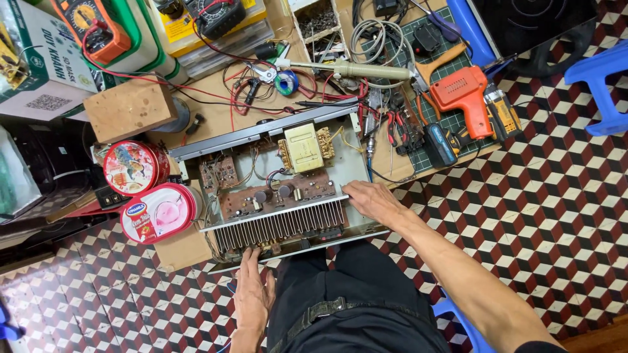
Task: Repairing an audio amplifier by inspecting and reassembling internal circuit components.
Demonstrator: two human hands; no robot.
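— Right hand first: where is it?

— Lying on the right end of the finned metal heat sink inside the open amplifier chassis, fingers stretched out flat and close together, pinching nothing.

— And the left hand?

— At the near edge of the chassis, fingertips touching the front rim, fingers loosely spread. Whether it grips anything under that rim, I cannot tell.

— Where does the chassis sit?

— On a sheet of cardboard over the patterned tile floor, right in front of the person's knees. Its lid is off; a brown circuit board lies just behind the heat sink, and a cream-coloured transformer stands further back.

— What is around it?

— Two round tins to the left, one red, one pink and white, touching each other. A wooden block lies behind them. An orange soldering gun rests on a green cutting mat to the right, beside pliers. An orange multimeter sits at the far left.
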